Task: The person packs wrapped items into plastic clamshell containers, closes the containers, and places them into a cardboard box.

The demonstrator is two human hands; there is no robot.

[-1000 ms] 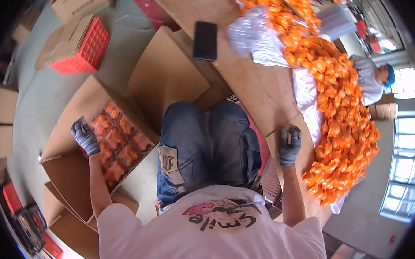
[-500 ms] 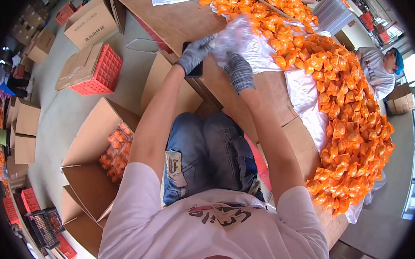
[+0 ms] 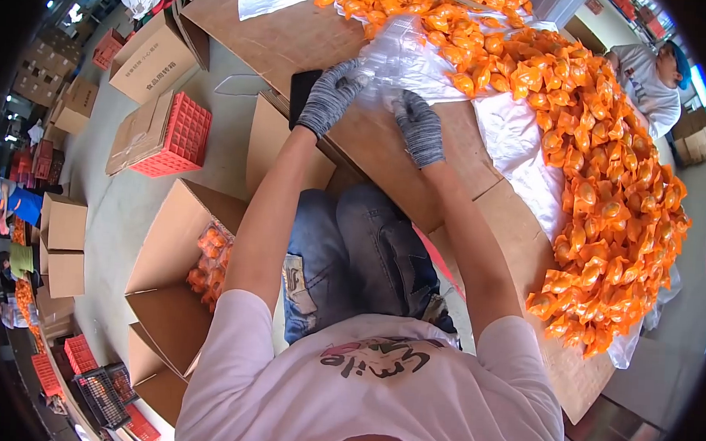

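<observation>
A clear plastic tray is between my hands over the near edge of the table, in front of the orange pile. My left hand, in a grey knitted glove, is closed on its left side with thumb and fingers. At its near right corner is my right hand, gloved the same way, fingers curled against the plastic. No orange items show inside the tray. A black phone-like object lies by my left hand, partly covered by it. Many orange-wrapped round items are heaped on white cloth along the table.
Cardboard covers the tabletop. On my left an open carton holds clear packs of orange items. Beyond are a red crate with cardboard on it and another carton. A person sits across at the right.
My left hand has shifted off the black object, which shows more now. The plastic tray, blurred before, is steadier and lower between my hands. The view has turned slightly.
</observation>
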